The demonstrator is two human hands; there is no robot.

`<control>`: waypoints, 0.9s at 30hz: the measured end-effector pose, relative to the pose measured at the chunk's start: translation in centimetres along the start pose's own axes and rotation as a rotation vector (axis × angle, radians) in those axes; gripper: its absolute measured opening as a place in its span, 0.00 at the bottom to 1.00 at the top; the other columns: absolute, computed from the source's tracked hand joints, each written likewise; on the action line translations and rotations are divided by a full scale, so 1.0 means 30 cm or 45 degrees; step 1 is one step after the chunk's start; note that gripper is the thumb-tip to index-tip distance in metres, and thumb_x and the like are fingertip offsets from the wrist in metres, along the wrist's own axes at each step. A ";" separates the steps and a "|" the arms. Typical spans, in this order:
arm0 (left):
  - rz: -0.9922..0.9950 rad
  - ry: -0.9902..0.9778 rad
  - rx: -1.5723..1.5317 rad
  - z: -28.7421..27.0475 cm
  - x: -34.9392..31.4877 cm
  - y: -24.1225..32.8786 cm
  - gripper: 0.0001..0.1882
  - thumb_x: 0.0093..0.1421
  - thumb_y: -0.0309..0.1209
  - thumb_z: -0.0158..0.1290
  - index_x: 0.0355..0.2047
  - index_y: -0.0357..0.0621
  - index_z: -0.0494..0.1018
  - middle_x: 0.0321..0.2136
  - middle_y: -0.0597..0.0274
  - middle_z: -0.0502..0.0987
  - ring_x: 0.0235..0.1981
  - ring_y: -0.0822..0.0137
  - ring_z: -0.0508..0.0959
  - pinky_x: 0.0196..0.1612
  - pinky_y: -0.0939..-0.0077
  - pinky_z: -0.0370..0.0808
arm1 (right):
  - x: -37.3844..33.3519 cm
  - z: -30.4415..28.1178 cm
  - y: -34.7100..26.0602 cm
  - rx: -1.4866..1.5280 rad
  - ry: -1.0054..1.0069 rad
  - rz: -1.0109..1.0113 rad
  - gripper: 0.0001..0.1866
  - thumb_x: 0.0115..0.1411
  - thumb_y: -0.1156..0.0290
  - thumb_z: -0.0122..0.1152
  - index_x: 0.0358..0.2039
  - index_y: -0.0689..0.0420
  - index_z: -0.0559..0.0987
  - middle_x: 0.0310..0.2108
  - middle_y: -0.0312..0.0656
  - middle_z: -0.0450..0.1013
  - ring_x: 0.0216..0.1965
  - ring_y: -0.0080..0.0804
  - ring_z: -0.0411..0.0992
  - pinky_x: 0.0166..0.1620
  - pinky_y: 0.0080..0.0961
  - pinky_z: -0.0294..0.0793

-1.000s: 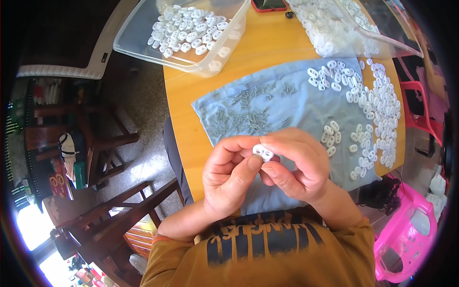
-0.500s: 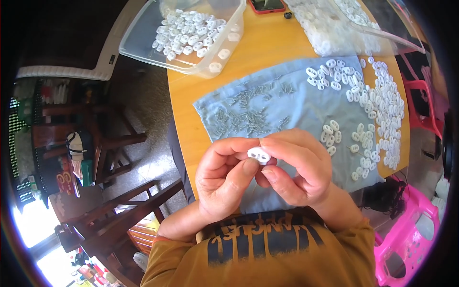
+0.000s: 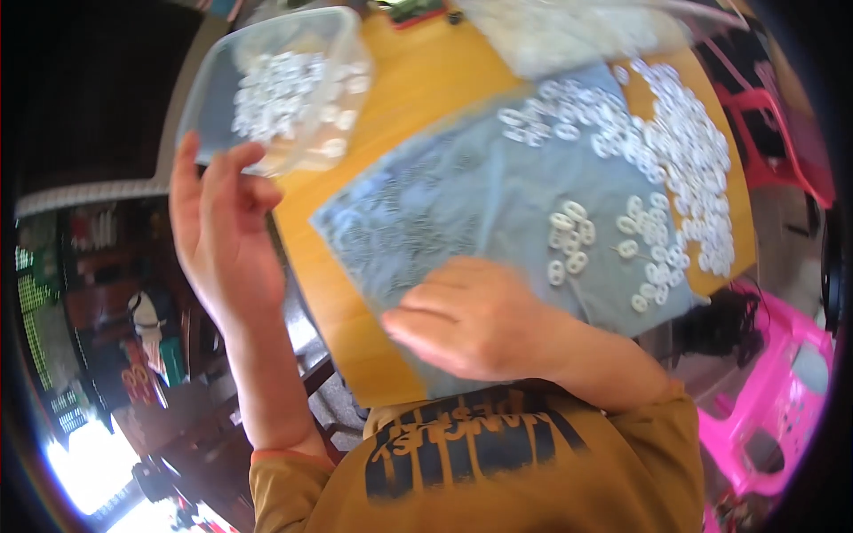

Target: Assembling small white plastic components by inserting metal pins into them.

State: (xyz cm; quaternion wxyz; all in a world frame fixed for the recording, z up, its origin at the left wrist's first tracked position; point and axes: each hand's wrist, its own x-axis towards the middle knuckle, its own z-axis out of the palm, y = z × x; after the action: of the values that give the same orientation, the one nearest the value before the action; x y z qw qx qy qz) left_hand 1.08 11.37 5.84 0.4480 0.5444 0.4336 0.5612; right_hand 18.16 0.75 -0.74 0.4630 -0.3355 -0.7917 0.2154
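Observation:
My left hand (image 3: 229, 235) is raised at the near edge of a clear plastic tub (image 3: 351, 49), its fingers apart and nothing visible in them. Inside the tub lies a heap of small white oval two-hole pieces (image 3: 280, 93). Low over a blue-grey cloth (image 3: 498, 204) is my right hand (image 3: 471, 320), fingers bent and blurred by motion; whether it holds anything is hidden. Just beyond it, many thin metallic pieces (image 3: 418, 213), perhaps small springs or screws, are spread on the cloth. A small cluster of white oval pieces (image 3: 570, 235) sits to its right.
More white oval pieces (image 3: 684, 147) cover the cloth's right side and the wooden table (image 3: 418, 67). A clear bag (image 3: 560, 40) of pale pieces and a red-edged phone (image 3: 418, 12) are at the back. Beside the table stands a pink plastic chair (image 3: 764, 391).
My hands have parted. The left swung out left to the tub, and the white oval piece both held is no longer visible in either. The right lowered over the cloth. The view shifted.

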 end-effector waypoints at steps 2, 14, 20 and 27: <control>0.057 -0.055 0.130 0.033 -0.052 -0.012 0.23 0.60 0.26 0.46 0.54 0.29 0.56 0.31 0.53 0.74 0.22 0.76 0.70 0.30 0.85 0.68 | -0.003 0.007 -0.003 0.013 -0.023 -0.019 0.09 0.41 0.74 0.60 0.27 0.58 0.75 0.21 0.36 0.67 0.23 0.30 0.68 0.26 0.25 0.67; 0.492 -1.228 0.724 0.379 -0.136 -0.094 0.13 0.49 0.15 0.54 0.37 0.38 0.74 0.27 0.57 0.75 0.28 0.64 0.75 0.30 0.77 0.71 | -0.041 0.011 -0.063 0.335 -0.243 -0.202 0.08 0.41 0.67 0.54 0.14 0.57 0.76 0.16 0.40 0.71 0.22 0.37 0.70 0.27 0.31 0.68; 0.622 -1.406 0.645 0.538 -0.133 -0.128 0.11 0.49 0.21 0.56 0.35 0.42 0.74 0.28 0.58 0.74 0.29 0.57 0.74 0.31 0.70 0.71 | -0.051 0.031 -0.065 0.447 -0.329 -0.188 0.09 0.44 0.68 0.52 0.14 0.59 0.72 0.15 0.41 0.67 0.19 0.36 0.68 0.24 0.32 0.67; 0.694 -1.393 0.901 0.488 -0.115 -0.182 0.12 0.47 0.21 0.56 0.34 0.41 0.73 0.33 0.57 0.73 0.34 0.56 0.73 0.36 0.68 0.71 | -0.057 0.023 -0.072 0.474 -0.279 -0.157 0.09 0.44 0.69 0.52 0.14 0.61 0.72 0.15 0.42 0.68 0.19 0.37 0.68 0.24 0.33 0.66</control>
State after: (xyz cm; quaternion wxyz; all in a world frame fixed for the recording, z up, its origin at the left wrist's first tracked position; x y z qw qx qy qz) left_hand 15.91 9.21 0.22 0.2412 0.9506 0.1508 0.1244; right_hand 17.43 -1.99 -0.67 0.4406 -0.1698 -0.8029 0.3640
